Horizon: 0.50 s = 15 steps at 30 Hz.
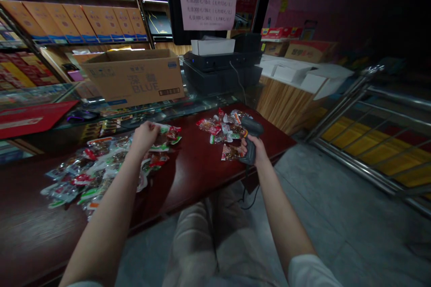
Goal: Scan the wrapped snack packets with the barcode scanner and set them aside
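Observation:
My left hand (147, 136) is closed in a pinch on the edge of a snack packet (166, 136), clear plastic with red and green print. Below and left of it, a large heap of similar packets (97, 168) lies on the dark red table (188, 175). My right hand (256, 149) is wrapped round the handle of a dark grey barcode scanner (252, 126), its cable hanging past the table edge. Beside the scanner head is a smaller pile of packets (224, 126), and one brown-filled packet (230, 152) lies near the scanner's grip.
Behind the table, a cardboard box (134, 78) stands on a glass counter (198, 102) with a black mouse (82, 115) and a red sheet (33, 117). A cash register (218, 69) sits behind. Metal railing (370, 148) stands right; boxed goods (87, 22) fill shelves at left.

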{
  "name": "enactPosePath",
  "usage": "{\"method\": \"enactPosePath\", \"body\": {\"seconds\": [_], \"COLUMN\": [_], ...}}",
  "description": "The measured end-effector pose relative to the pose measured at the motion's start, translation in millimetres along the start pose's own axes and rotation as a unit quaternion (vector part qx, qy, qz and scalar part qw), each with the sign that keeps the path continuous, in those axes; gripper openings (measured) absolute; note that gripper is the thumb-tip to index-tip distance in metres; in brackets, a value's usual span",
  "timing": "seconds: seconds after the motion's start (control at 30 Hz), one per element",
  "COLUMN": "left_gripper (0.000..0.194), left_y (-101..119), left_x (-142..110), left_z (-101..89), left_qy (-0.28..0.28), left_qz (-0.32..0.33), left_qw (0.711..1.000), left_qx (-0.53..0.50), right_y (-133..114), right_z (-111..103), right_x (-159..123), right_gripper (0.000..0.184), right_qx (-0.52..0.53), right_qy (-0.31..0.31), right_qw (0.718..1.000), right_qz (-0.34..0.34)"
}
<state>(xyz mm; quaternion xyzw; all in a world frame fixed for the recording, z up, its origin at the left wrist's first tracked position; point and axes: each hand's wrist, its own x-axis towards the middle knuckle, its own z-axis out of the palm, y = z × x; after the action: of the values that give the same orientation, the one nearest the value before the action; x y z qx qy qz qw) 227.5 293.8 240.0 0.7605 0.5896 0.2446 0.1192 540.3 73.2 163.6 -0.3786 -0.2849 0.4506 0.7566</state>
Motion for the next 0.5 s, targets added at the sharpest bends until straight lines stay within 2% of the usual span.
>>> {"method": "enactPosePath", "body": {"seconds": [0.13, 0.2, 0.27, 0.33, 0.37, 0.43, 0.5], "left_gripper": [0.040, 0.041, 0.039, 0.038, 0.037, 0.036, 0.041], "left_y": [-12.5, -10.3, 1.5, 24.6, 39.8, 73.6, 105.8], "left_x": [-11.6, -21.0, -34.0, -50.8, -60.2, -78.5, -92.7], "left_z": [-5.3, -3.1, 2.7, 14.3, 22.8, 44.6, 70.0], "left_qy": [-0.017, 0.021, 0.087, 0.118, 0.100, 0.005, -0.088], "left_qz": [-0.014, -0.003, 0.036, 0.127, 0.193, 0.311, 0.354], "left_qw": [0.988, 0.979, 0.971, 0.963, 0.958, 0.940, 0.927], "left_qx": [0.152, 0.201, 0.221, 0.205, 0.188, 0.141, 0.088], "right_y": [2.3, 2.8, 1.6, -0.6, -1.7, -3.5, -4.5], "right_z": [-1.3, -2.9, -5.9, -10.1, -12.4, -17.1, -21.3], "right_x": [-4.2, -3.2, -0.4, 3.1, 4.7, 7.4, 8.8], "right_gripper": [0.031, 0.032, 0.032, 0.032, 0.032, 0.033, 0.033], "right_qx": [0.010, 0.010, 0.006, -0.001, -0.001, 0.005, 0.017], "right_qy": [0.023, 0.035, 0.041, 0.040, 0.039, 0.038, 0.040], "right_qw": [1.000, 0.999, 0.999, 0.999, 0.999, 0.999, 0.999], "right_qz": [-0.001, 0.001, 0.000, -0.006, -0.010, -0.013, -0.007]}}
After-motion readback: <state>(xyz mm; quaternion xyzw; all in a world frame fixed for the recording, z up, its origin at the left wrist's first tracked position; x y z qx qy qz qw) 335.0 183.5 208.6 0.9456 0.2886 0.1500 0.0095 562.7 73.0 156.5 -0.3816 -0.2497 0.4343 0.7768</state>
